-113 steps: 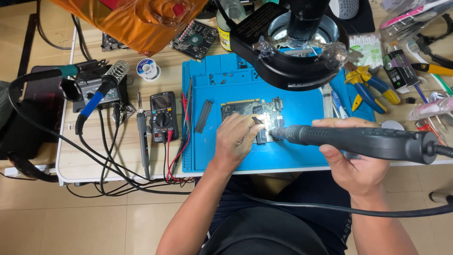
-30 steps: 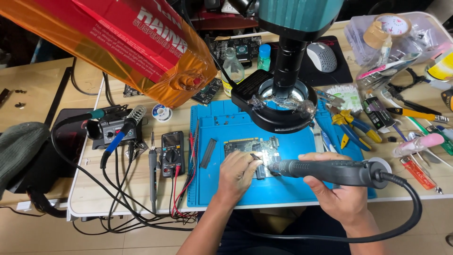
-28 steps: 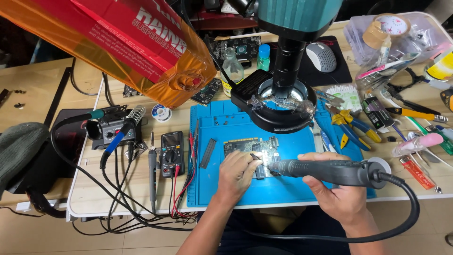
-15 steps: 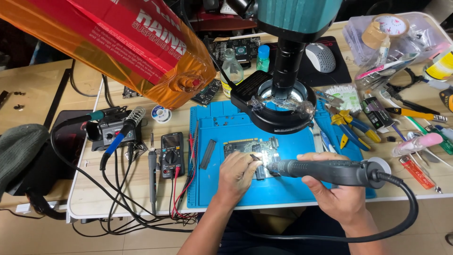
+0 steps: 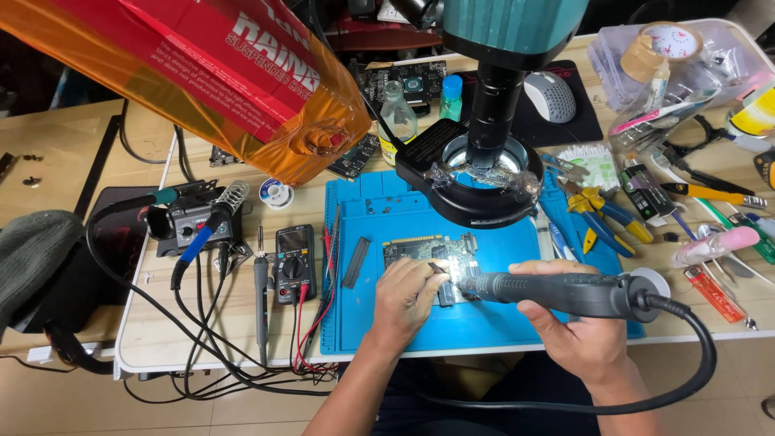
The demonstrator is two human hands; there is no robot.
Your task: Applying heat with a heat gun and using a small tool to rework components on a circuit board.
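— What does the head view show at the centre of the frame?

— A small green rectangular circuit board (image 5: 429, 252) lies on a blue rubber work mat (image 5: 484, 319) spread over the pale wooden counter (image 5: 153, 339). The left hand (image 5: 406, 300) rests on the mat at the board's lower edge, its fingers (image 5: 426, 274) pinched shut on thin dark tweezers (image 5: 438, 269) whose tip touches the board.

— And the other hand?

— The right hand (image 5: 575, 333), lower right of centre, has its fingers wrapped closed around a thick black hot-air handpiece (image 5: 557, 290), held almost level, nozzle pointing left and ending just beside the board's right part, where a bright spot glows. A black cable (image 5: 694, 363) loops from its rear end down toward the lower edge of the frame.

— What surrounds them?

— Above the board hangs a black ring light (image 5: 476, 206) under a teal microscope head (image 5: 508, 28). At left of the mat sit a black multimeter (image 5: 295, 260) with red and black leads, and a small soldering station (image 5: 190, 230). An orange translucent plastic bag (image 5: 218, 89) fills the upper left. To the right lie yellow-and-blue-handled pliers (image 5: 601, 211), a red lighter (image 5: 710, 292), and, further up, a grey computer mouse (image 5: 550, 97) on a dark pad.
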